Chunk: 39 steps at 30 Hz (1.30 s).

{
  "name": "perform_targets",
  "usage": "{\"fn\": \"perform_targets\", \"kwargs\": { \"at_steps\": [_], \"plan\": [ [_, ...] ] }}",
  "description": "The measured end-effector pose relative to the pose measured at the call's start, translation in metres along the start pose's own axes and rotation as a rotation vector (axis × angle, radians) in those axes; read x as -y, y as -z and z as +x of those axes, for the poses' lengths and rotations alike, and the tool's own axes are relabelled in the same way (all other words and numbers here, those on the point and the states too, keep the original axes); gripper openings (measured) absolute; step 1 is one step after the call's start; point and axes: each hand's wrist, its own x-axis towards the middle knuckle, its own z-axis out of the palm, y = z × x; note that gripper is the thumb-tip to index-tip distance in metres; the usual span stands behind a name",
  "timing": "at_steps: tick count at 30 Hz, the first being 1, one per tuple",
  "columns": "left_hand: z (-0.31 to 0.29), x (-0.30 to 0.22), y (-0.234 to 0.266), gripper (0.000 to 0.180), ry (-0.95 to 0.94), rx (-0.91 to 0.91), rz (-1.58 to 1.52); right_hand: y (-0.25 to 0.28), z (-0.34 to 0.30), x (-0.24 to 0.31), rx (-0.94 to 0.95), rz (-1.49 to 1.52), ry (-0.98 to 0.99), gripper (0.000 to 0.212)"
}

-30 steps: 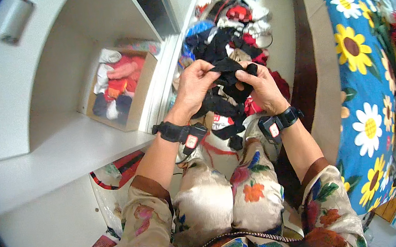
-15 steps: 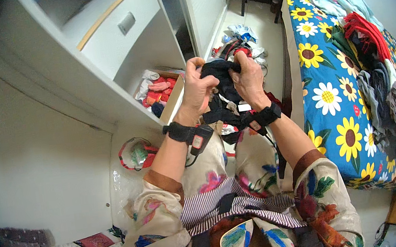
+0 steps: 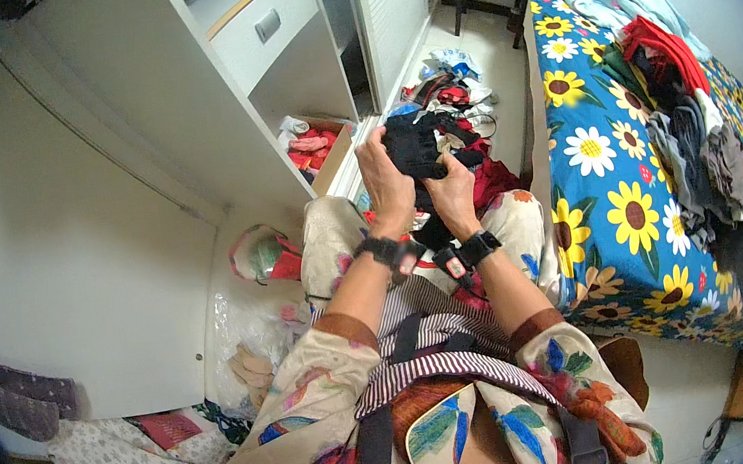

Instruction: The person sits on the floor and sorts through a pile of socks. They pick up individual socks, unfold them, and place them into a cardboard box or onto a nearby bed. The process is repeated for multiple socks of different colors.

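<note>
A black cloth garment [image 3: 412, 144] is stretched between my two hands; its exact kind I cannot make out. My left hand [image 3: 387, 183] is closed on its left edge, the fingers up near the top corner. Lower down, my right hand [image 3: 453, 191] pinches its bottom right edge between thumb and fingers. Behind and below it lies a heap of clothes [image 3: 496, 180] on the floor, dark red and black close to my hands. Both wrists wear black straps with small devices.
Left of my hands, an open cupboard [image 3: 291, 83] holds a cardboard box [image 3: 334, 160] of red and white clothes. A bed [image 3: 620, 227] with a sunflower cover runs along the right, with a clothes pile [image 3: 698, 142] on it. A red-rimmed clear bag [image 3: 260, 254] sits by my left knee.
My right hand has moved down along the garment, which now hangs flatter and more spread out. My knees are wider apart, and the view has shifted.
</note>
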Motion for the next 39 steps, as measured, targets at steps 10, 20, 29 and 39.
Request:
{"fn": "perform_targets", "kwargs": {
  "at_steps": [10, 20, 29, 39],
  "plan": [
    [-0.039, -0.031, 0.043, 0.047, 0.383, 0.158, -0.521, 0.005, -0.023, 0.011, -0.291, -0.075, 0.386, 0.043],
    [-0.013, 0.003, 0.057, 0.040, 0.704, 0.119, -0.814, 0.010, -0.036, 0.027, 0.262, 0.979, -0.265, 0.021],
    [-0.014, -0.021, 0.073, 0.087, 0.819, 0.415, -1.761, 0.002, -0.030, 0.004, 0.364, 1.039, -0.498, 0.011],
    [-0.012, -0.027, 0.077, 0.094, 0.647, 0.513, -1.570, 0.028, -0.022, 0.010, 0.365, 1.005, -0.286, 0.013]
  ]
}}
